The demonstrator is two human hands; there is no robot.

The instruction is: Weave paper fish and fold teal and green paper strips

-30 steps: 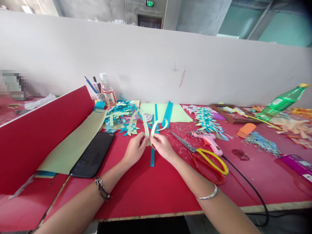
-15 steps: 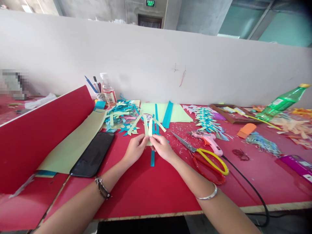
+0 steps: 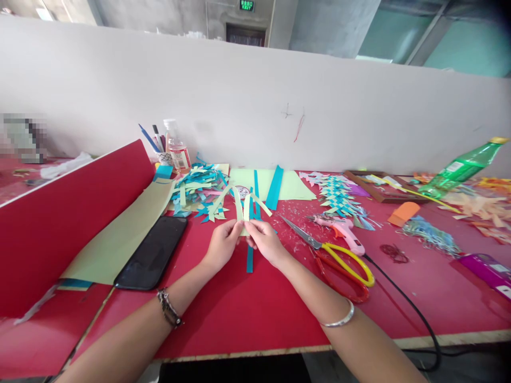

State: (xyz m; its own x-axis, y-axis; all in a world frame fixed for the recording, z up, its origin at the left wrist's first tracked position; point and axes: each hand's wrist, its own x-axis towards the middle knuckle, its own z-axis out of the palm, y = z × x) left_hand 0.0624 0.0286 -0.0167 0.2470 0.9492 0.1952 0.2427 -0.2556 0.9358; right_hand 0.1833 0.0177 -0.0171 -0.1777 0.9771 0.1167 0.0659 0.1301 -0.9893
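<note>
Pale green paper strips (image 3: 239, 205) stand up between my hands, some of them folded or bent over at the top. My left hand (image 3: 224, 240) pinches them from the left, thumb on the near side. From the right, my right hand (image 3: 264, 239) grips the same strips, its thumb close to the other. The fingers behind are partly hidden. Blue paper strips (image 3: 250, 260) lie on the table under and beyond my hands. A heap of cut blue and pale green strips (image 3: 197, 189) lies to the far left of my hands.
Scissors (image 3: 315, 243) and a pink glue gun (image 3: 339, 230) with a black cord lie at right. A black phone (image 3: 154, 252) and pale sheets (image 3: 120, 234) are at left. Behind are a woven paper piece (image 3: 339, 194), a bottle (image 3: 178, 151) and a leaning green bottle (image 3: 463, 169).
Both hands stay nearly in place on the paper strips, with only slight finger movement. The left upright strip bends a little more to the left.
</note>
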